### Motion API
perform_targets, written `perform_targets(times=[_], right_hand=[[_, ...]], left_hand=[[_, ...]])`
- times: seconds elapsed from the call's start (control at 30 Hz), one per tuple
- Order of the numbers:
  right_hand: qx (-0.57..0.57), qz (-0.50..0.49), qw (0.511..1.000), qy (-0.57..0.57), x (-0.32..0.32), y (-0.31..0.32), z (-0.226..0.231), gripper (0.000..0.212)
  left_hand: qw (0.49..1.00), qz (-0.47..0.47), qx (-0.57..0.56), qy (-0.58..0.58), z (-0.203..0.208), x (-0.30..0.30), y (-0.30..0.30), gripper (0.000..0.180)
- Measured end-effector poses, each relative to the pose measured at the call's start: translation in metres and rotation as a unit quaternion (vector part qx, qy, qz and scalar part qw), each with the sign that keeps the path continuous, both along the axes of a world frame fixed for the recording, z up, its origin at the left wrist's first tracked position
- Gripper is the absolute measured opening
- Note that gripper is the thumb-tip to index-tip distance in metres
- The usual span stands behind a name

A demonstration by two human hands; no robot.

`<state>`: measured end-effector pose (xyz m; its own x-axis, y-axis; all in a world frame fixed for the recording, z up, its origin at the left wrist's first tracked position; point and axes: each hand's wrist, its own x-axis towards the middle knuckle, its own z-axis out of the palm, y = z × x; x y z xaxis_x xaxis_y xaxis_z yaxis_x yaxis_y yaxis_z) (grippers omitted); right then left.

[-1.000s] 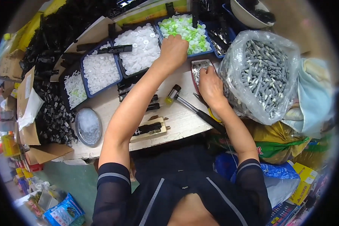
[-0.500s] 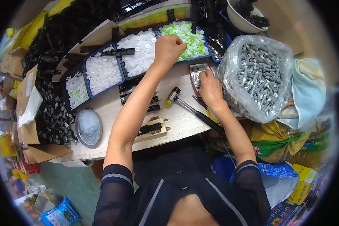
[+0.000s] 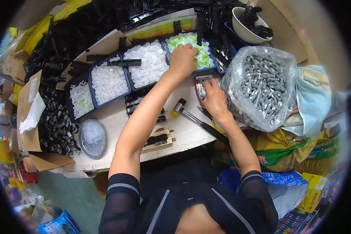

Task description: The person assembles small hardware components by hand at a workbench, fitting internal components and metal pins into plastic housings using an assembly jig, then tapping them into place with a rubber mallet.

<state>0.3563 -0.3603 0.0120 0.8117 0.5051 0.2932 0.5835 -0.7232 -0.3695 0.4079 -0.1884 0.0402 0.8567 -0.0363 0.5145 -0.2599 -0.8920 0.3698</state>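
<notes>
My left hand point(image 3: 183, 61) is over the near part of a blue tray point(image 3: 207, 68) of small green and white plastic parts point(image 3: 202, 58). Its fingers curl down among them, and the fingertips are hidden. My right hand point(image 3: 215, 100) reaches into a small red-rimmed dish point(image 3: 197, 89) of little metal pieces point(image 3: 205, 79). Thumb and fingers are drawn together there; whatever they pinch is too small to make out. Below the dish lies a hammer point(image 3: 195, 117) with a black handle and a yellowish face, beside yellow-handled pliers point(image 3: 213, 124) partly behind my right wrist.
Trays of white plastic parts point(image 3: 148, 64) line the back. A clear bag of grey parts point(image 3: 263, 84) stands at right, under a white bowl point(image 3: 243, 29) farther back. At left are a round dish point(image 3: 93, 137) and a carton of black parts point(image 3: 56, 117). A wooden fixture point(image 3: 158, 139) sits near the front edge.
My left hand has shifted slightly right and its fingers have gone down into the green and white parts. My right hand stays at the red-rimmed dish. The whole view has shifted a little.
</notes>
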Motion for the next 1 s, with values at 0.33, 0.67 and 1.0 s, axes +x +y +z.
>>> perform_targets(times=[0.33,0.67,1.0], right_hand=[[0.019,0.028,0.998,0.048,-0.017,-0.011,-0.008,0.022],[0.043,0.042,0.997,0.053,-0.013,-0.017,-0.006,0.017],[0.032,0.031,0.998,0.035,-0.020,-0.015,-0.009,0.025]], left_hand=[[0.958,-0.012,0.266,-0.104,-0.024,0.051,-0.030,0.029],[0.962,-0.050,0.240,-0.117,-0.018,0.038,0.000,0.010],[0.990,0.014,-0.101,-0.093,-0.001,0.021,0.030,0.016]])
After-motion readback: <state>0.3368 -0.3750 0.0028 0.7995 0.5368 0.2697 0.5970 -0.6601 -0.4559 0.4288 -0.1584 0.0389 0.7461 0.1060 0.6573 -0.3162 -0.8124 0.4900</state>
